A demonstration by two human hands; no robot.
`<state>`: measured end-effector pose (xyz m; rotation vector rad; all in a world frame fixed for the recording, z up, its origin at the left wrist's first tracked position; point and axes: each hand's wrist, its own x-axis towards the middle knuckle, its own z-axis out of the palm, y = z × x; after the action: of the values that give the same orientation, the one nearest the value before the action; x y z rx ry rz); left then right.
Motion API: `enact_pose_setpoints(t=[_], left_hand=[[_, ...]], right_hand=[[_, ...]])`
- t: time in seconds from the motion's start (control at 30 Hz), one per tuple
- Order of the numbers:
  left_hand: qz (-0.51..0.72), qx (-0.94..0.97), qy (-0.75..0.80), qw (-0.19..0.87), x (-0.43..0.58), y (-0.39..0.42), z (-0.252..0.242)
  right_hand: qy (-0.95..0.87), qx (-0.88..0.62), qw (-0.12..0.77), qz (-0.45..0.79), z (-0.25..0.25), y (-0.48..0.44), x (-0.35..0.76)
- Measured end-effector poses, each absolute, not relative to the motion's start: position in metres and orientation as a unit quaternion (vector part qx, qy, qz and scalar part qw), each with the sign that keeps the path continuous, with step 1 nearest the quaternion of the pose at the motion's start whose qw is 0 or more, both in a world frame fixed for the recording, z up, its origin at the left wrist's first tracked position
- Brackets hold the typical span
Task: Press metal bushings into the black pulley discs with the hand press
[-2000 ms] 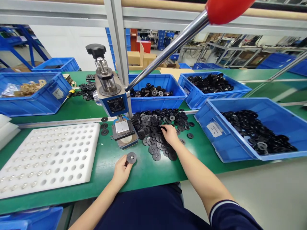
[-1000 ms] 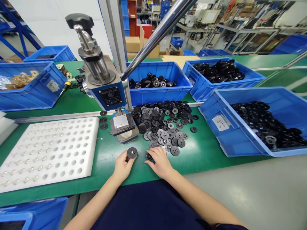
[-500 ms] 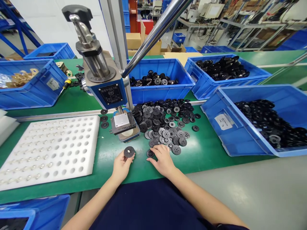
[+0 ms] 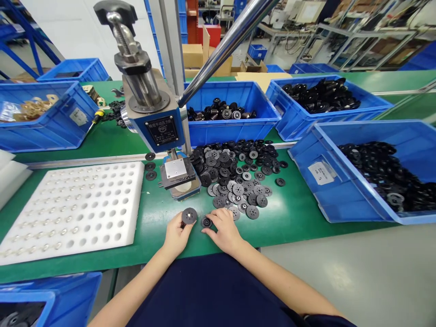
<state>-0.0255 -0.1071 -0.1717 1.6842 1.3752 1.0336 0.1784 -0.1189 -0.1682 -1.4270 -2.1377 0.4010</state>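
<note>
My left hand (image 4: 176,236) pinches a dark grey round disc (image 4: 189,215) and holds it tilted just above the green table (image 4: 289,213). My right hand (image 4: 223,231) rests on the table beside it, fingertips closed on a smaller black round part (image 4: 206,222). The two parts are a few centimetres apart. Just beyond them lies a heap of black and grey discs (image 4: 235,175). A blue hand press (image 4: 158,122) with a metal fixture (image 4: 177,175) stands behind my left hand.
A white foam tray (image 4: 68,209) with rows of holes lies at the left. Blue bins (image 4: 371,168) of black parts stand at the right and back. The press's long steel lever (image 4: 231,43) slants overhead. Another blue bin (image 4: 41,116) sits far left.
My right hand left the heap and came back to the table's near edge with a small black part, sliding it left toward the disc in my left hand. The view tilted slightly.
</note>
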Motion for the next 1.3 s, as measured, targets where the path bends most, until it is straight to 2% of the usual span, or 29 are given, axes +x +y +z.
enact_pose_setpoints(t=[1.3], left_hand=[[0.388, 0.647, 0.547, 0.363, -0.0243, -0.1076, -0.1659]], right_hand=[[-0.793, -0.53, 0.269, 0.137, -0.166, -0.1211, 0.1782]])
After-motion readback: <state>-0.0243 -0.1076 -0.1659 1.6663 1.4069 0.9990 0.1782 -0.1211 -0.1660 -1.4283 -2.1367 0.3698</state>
